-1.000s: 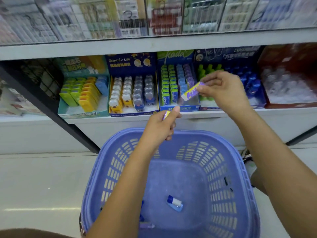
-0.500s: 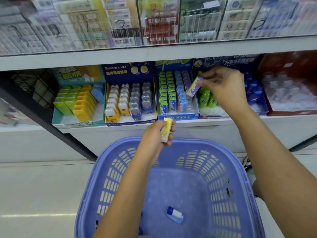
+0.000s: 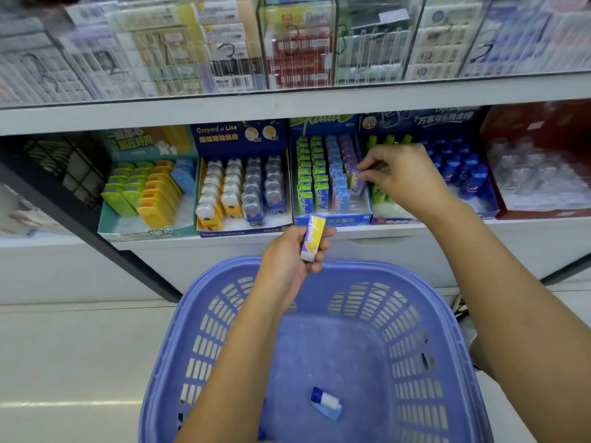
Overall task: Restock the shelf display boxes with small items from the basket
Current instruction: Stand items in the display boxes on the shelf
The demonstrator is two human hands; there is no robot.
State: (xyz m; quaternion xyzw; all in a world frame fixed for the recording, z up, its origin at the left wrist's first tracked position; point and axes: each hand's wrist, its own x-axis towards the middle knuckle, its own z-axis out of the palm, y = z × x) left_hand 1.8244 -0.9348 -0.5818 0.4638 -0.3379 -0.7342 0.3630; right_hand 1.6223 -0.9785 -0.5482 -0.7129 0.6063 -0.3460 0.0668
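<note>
Right hand (image 3: 403,177) pinches a small purple-wrapped eraser (image 3: 356,182) in the rightmost row of the blue cardboard display box (image 3: 332,220). Left hand (image 3: 287,263) grips a yellow-and-purple wrapped eraser (image 3: 312,238) above the lilac slotted plastic basket (image 3: 441,314), at its 12 o'clock rim. A blue-and-white item (image 3: 326,402) lies on the basket floor towards 6 o'clock.

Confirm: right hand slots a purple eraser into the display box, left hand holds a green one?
No: the head view shows the left hand holding a yellow eraser, not green. The right hand does slot a purple eraser into the display box.
</note>
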